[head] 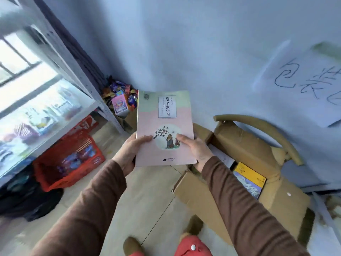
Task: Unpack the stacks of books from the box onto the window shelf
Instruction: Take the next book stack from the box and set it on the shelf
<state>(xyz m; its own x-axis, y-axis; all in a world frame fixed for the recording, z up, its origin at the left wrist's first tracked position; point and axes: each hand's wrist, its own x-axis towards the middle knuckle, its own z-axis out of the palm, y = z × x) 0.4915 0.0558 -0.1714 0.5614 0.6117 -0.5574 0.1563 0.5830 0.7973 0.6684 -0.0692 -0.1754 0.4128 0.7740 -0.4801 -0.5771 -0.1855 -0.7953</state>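
I hold a pink stack of books (164, 124) with a round picture on the top cover, lifted in front of me. My left hand (130, 154) grips its lower left edge, thumb on the cover. My right hand (195, 150) grips the lower right edge. The open cardboard box (245, 183) stands on the floor at the right, below the books. Inside it lie a yellow and purple book (249, 179) and a white one (224, 157). The white shelf (60, 115) by the window is at the left, with blurred coloured items on it.
A red plastic crate (68, 159) with packets sits on the floor under the shelf. Dark bags (27, 196) lie left of it. Colourful packets (120, 97) pile in the corner. A paper sign (304, 80) hangs on the right wall. My feet (191, 226) stand on tiled floor.
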